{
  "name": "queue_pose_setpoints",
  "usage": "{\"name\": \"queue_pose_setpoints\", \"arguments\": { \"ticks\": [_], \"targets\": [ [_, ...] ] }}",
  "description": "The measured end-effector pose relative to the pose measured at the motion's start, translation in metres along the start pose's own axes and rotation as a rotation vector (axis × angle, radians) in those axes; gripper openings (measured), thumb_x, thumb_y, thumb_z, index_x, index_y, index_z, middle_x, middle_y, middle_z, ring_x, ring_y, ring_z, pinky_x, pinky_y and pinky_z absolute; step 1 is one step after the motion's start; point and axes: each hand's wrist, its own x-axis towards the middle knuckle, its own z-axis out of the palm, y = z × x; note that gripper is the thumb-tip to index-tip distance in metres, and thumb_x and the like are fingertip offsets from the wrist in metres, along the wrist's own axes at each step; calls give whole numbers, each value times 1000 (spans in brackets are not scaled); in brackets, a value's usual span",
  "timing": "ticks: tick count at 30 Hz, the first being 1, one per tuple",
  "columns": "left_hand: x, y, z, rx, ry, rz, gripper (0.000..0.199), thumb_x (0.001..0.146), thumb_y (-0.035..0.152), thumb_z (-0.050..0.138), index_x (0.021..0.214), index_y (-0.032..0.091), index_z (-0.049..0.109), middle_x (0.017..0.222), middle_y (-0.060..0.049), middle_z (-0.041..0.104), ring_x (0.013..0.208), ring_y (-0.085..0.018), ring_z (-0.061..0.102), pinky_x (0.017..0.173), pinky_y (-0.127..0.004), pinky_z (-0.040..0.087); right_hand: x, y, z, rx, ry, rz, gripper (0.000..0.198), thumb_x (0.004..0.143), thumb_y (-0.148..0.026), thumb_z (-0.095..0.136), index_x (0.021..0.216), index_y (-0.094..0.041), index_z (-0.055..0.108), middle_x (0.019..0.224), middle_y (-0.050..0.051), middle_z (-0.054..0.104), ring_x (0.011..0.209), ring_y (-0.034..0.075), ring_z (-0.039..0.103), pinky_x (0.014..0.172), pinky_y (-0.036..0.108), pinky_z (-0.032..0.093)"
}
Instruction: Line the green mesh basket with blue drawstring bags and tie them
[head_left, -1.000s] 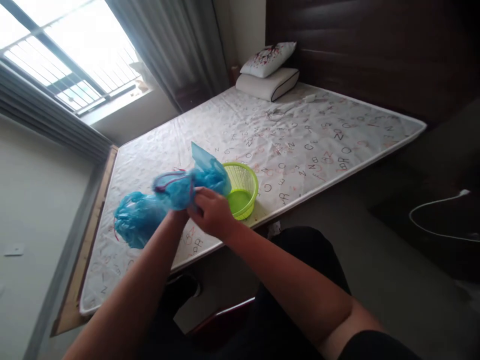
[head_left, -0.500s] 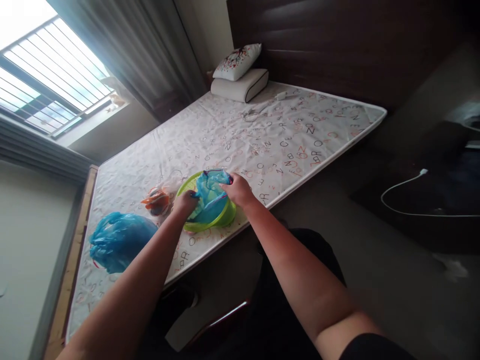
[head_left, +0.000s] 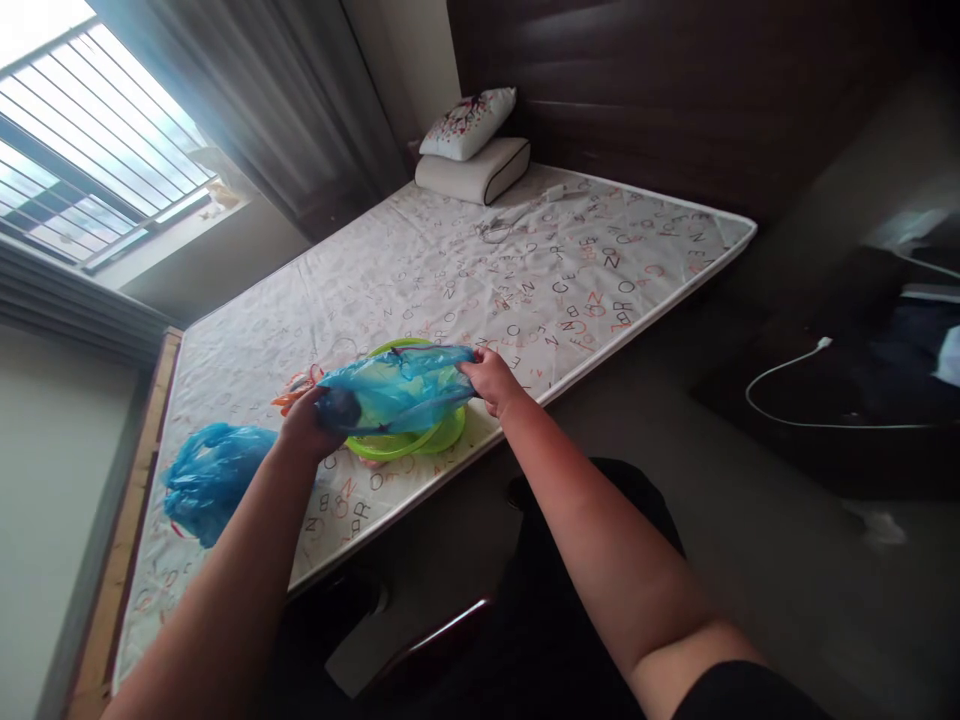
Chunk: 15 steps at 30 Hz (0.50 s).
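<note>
The green basket [head_left: 448, 434] sits on the mattress [head_left: 585, 270], close to its near edge, and serves as the reference for the rest. Directly over the basket, a thin blue plastic bag [head_left: 409, 385] is stretched sideways, hiding much of the basket's opening; whether the film touches the rim cannot be told.

The left hand [head_left: 306, 425] grips one end of this bag just left of the basket, and a dark patch shows through the plastic beside the fingers, too unclear to identify. The right hand [head_left: 491, 380] pinches the other end, thumb and fingers closed on the film, just right of the basket. Both forearms reach in from the near side.

An orange bag [head_left: 289, 392] lies left of the basket, partly hidden behind the left hand. Farther left of the basket, a bulging blue bundle [head_left: 214, 478] rests on the mattress, its near side covered by the left forearm.

Well beyond the basket, a printed cushion [head_left: 469, 125] lies on a pale pillow [head_left: 472, 172]. Well to the right of the basket, off the mattress, runs a white cable [head_left: 847, 426].
</note>
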Motion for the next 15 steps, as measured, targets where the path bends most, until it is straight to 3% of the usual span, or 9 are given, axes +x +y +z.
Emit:
{"name": "queue_pose_setpoints", "arguments": {
  "ticks": [4, 6, 8, 12, 15],
  "targets": [
    [-14, -7, -16, -364, -35, -120, 17, 102, 13, 57, 101, 15, 74, 86, -4, 81, 78, -16, 80, 84, -30, 68, 0, 3, -9, -360, 22, -165, 11, 82, -17, 73, 90, -20, 67, 89, 2, 73, 81, 17, 67, 80, 28, 55],
    [-18, -13, -25, -431, -24, -93, 22, 105, 12, 54, 106, 15, 75, 91, -5, 83, 83, -16, 82, 88, -30, 67, -2, 2, -13, -531, 22, -199, 13, 81, -13, 75, 84, -21, 66, 89, 4, 74, 89, 21, 70, 90, 33, 56],
    [-20, -22, -34, -428, -40, -88, 24, 105, 13, 54, 113, 16, 76, 96, -6, 84, 85, -17, 82, 88, -31, 68, -4, 3, -15, -564, -26, -153, 13, 83, -11, 75, 84, -22, 67, 87, 6, 73, 88, 23, 71, 90, 37, 58],
    [-23, -43, -52, -339, -99, -151, 37, 100, 12, 59, 133, 19, 76, 102, -8, 84, 84, -20, 82, 83, -33, 69, -8, 8, -10, -132, -210, 109, 13, 95, -18, 70, 106, -24, 68, 97, 5, 74, 74, 20, 71, 71, 38, 65],
    [-27, -58, -63, -361, -90, -156, 45, 100, 10, 58, 141, 19, 73, 104, -8, 85, 87, -21, 82, 86, -34, 69, -9, 9, -7, 163, -289, 206, 16, 97, -19, 69, 111, -24, 64, 95, 3, 74, 75, 18, 72, 70, 38, 68]
  ]
}}
